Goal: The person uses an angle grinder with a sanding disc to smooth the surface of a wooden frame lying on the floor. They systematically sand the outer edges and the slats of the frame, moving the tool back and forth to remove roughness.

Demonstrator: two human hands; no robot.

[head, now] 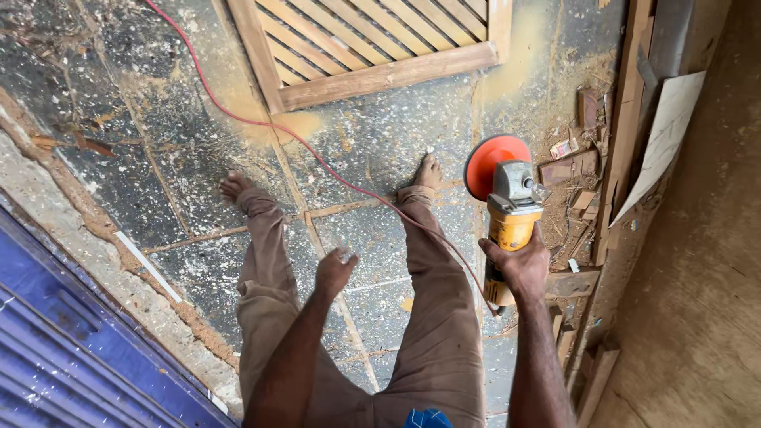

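Brown trousers (432, 317), dusty and loose, hang closest below me, and both my bare feet stand on the floor (158, 166), dark speckled tiles with pale sawdust packed into the joints. At far left a blue corrugated metal sheet (55, 349) runs along a rough concrete kerb (95, 230), which closes off that side. My left hand (334, 269) hangs over the gap between my legs, fingers curled narrow round something small and pale; I cannot tell what it is. Open floor lies ahead of my feet up to a slatted wooden panel (380, 47), its lower frame rail lying flat and well apart from my toes. A thin red cord (238, 119) snakes from the top left, across the tiles and past my right leg. My right hand (519, 265) holds the yellow angle grinder (507, 214) by its body, fingers wrapped tight; its round orange disc faces forward, just beside my right foot. Right of it, wood offcuts (575, 170) and planks crowd against a sawdust-coated wall (697, 277), leaving little room.
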